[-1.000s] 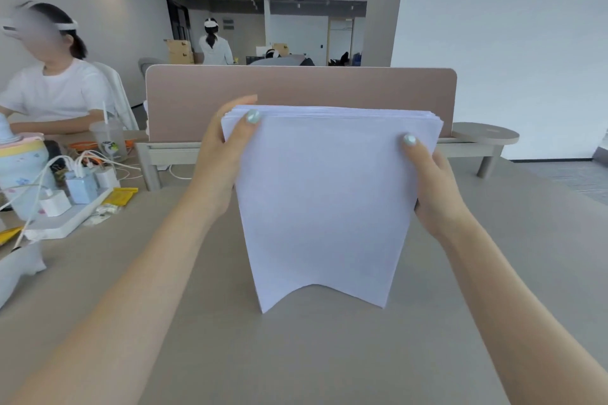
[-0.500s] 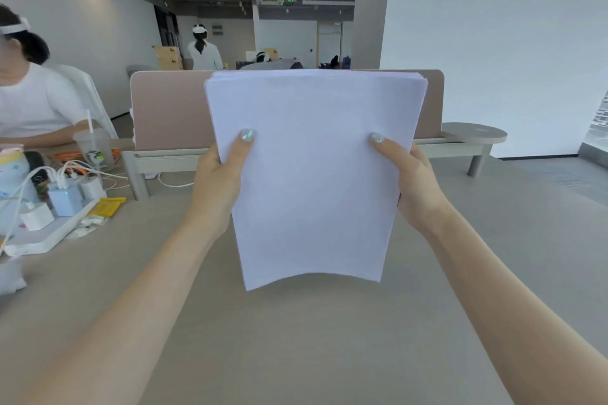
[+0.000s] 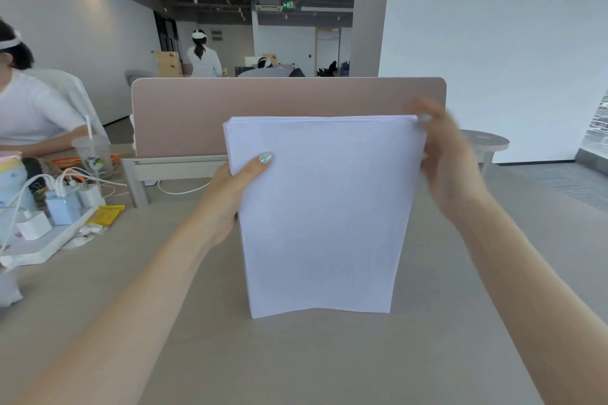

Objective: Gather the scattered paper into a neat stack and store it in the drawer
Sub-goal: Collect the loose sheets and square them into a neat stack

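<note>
A stack of white paper stands upright on its bottom edge on the beige desk, in the middle of the view. My left hand grips the stack's left edge, thumb on the front sheet. My right hand is at the stack's upper right corner, blurred by motion, its thumb tip at the top edge. The sheets look roughly even at the top. No drawer is in view.
A pink divider panel stands behind the stack. At the left lie a white power strip with chargers and cables, a yellow packet and a plastic cup. A person in white sits at the far left.
The stack, lifted off the desk half a second ago, has come down onto its bottom edge. My right hand has slid up from the side to the top right corner.
</note>
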{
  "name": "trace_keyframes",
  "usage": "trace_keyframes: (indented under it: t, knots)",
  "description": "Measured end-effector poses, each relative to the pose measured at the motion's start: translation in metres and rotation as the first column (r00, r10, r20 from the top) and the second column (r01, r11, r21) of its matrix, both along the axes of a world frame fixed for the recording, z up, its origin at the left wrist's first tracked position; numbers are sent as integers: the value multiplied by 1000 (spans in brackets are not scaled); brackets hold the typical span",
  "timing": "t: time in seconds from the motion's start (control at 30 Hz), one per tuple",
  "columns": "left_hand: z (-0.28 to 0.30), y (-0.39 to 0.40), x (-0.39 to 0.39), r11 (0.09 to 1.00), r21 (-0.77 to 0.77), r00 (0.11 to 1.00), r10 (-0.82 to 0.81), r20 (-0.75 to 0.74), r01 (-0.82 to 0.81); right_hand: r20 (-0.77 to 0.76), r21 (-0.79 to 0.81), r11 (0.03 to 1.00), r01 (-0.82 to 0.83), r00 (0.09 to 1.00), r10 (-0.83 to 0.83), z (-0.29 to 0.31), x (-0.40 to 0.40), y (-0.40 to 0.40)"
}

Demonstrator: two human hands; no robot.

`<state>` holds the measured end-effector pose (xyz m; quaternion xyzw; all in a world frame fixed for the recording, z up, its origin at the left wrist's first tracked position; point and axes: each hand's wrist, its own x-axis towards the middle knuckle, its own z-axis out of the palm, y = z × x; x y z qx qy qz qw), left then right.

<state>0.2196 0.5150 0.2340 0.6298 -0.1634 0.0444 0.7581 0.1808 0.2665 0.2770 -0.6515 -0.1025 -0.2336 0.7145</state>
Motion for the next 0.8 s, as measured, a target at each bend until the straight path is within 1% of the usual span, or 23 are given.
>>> trace_keyframes:
  t: [0.03, 0.07, 0.1, 0.13, 0.17, 0.2, 0.23, 0.3, 0.33, 0.4, 0.47, 0.5, 0.57, 0.6, 0.67, 0.73, 0.8]
  knots:
    - [-1, 0, 0, 1000, -2, 1000, -3, -3, 3, 105, -109, 978, 179, 980, -168, 11, -7, 0]
    - [-1, 0, 0, 1000, -4, 1000, -8, -9, 8, 237, -280, 892, 355, 926, -294, 21, -15, 2]
    - [0, 1, 1, 1000, -7, 1000, -13, -15, 13, 346, -507, 721, 472, 878, -331, 30, -22, 7]
    - [0, 2, 1, 1000, -10, 1000, -20, -18, 20, 365, -738, 479, 476, 878, -309, 35, -28, 12]
    - [0, 3, 2, 999, -12, 999, -31, -20, 30, 312, -888, 251, 385, 906, -287, 37, -31, 16]
    - [0, 3, 1, 999, -13, 999, -39, -22, 38, 250, -950, 108, 293, 922, -297, 38, -35, 20]
    - [0, 3, 2, 999, -13, 999, -44, -25, 44, 240, -957, 76, 278, 915, -324, 40, -38, 23]
    - [1, 3, 2, 999, -16, 998, -50, -27, 49, 312, -912, 146, 383, 880, -360, 45, -44, 27]
    - [1, 2, 1, 998, -20, 998, -54, -26, 53, 302, -921, 124, 370, 876, -376, 47, -46, 30]
    - [0, 2, 0, 998, -17, 998, -55, -25, 54, 226, -966, 28, 258, 888, -400, 46, -45, 37]
    - [-1, 2, 0, 999, 3, 998, -51, -28, 51, 247, -960, 21, 279, 882, -402, 43, -41, 46]
    - [0, 3, 0, 999, 10, 998, -51, -28, 51, 256, -958, 22, 286, 886, -388, 43, -39, 52]
    - [-1, 4, 1, 998, 31, 998, -55, -30, 56, 233, -971, -35, 236, 908, -348, 45, -35, 63]
    - [-1, 5, 1, 997, 40, 997, -64, -35, 65, 240, -970, -44, 239, 915, -324, 45, -33, 68]
    - [0, 7, -1, 993, 55, 994, -99, -43, 101, 296, -954, -34, 297, 921, -253, 47, -29, 79]
    - [1, 9, 0, 990, 73, 992, -116, -49, 119, 268, -964, -49, 263, 949, -164, 47, -26, 91]
    - [2, 10, 0, 989, 88, 992, -111, -60, 116, 261, -965, -19, 261, 956, -132, 47, -22, 101]
